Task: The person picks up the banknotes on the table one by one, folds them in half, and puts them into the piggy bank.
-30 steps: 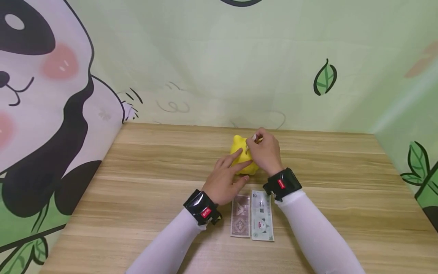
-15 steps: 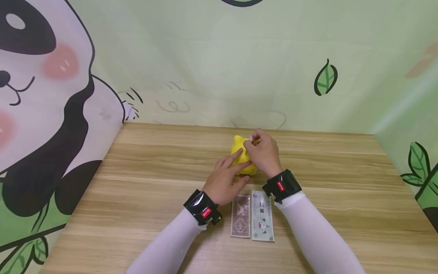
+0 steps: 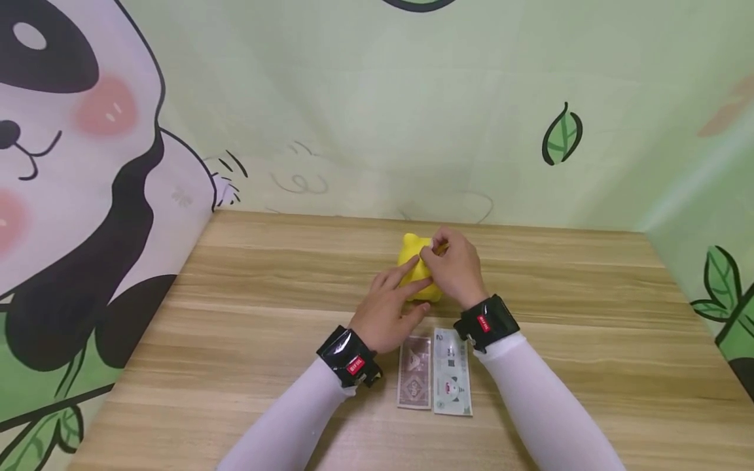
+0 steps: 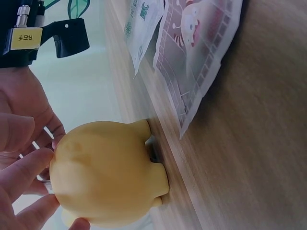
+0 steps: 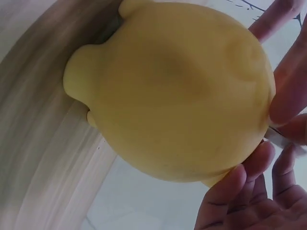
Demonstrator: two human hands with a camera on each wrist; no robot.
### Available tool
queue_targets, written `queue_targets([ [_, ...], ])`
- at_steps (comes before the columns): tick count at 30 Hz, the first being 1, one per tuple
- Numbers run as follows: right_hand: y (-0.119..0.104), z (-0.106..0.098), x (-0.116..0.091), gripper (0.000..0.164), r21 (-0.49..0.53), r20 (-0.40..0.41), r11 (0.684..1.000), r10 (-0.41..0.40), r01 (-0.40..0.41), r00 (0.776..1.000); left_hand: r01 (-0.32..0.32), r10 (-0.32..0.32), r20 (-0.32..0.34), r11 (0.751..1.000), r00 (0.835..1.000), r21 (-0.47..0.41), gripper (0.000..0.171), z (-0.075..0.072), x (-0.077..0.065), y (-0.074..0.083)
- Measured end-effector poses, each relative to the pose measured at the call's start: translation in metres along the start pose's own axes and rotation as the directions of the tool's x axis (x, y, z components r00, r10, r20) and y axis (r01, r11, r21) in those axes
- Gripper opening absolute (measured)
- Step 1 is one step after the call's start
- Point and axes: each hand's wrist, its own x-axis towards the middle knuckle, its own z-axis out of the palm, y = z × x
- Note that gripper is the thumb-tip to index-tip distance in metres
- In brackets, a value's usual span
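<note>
A yellow piggy bank [image 3: 411, 247] stands on its short feet on the table. My left hand [image 3: 381, 317] rests on its near left side, the fingers stretched out over the top. My right hand [image 3: 456, 269] is at the top, where thumb and fingertips pinch a small folded banknote [image 5: 282, 138] right at the slot. Most of that note is hidden by the fingers. The wrist views show the round body [image 4: 103, 172] with fingertips of both hands close together along its top.
Two flat notes lie side by side in front of the piggy bank: a brownish one [image 3: 415, 373] and a pale green one [image 3: 452, 373]. Behind the wooden table [image 3: 283, 261] hangs a green cloth [image 3: 365, 118] with a panda print.
My right hand has shifted slightly left and down against the piggy bank. Less of the folded note shows beyond its fingers. The left hand and the flat notes stay put.
</note>
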Motion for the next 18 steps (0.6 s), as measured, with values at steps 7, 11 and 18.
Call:
queue_targets([
  [7,0.003,-0.006,-0.001,0.036,0.050,0.081,0.999,-0.014,0.010,0.997,-0.005,0.005,0.001,1.000,1.000,0.016,0.046,0.000,0.001,0.000],
  [11,0.009,-0.011,-0.002,0.035,0.067,0.095,0.997,-0.050,0.044,0.994,-0.003,0.003,0.002,1.000,1.000,0.002,0.046,0.000,0.002,-0.001],
  [18,0.018,-0.013,-0.003,0.028,0.078,0.101,0.995,-0.077,0.069,0.992,0.007,-0.007,0.007,1.000,1.000,0.006,0.046,0.000,0.003,-0.001],
])
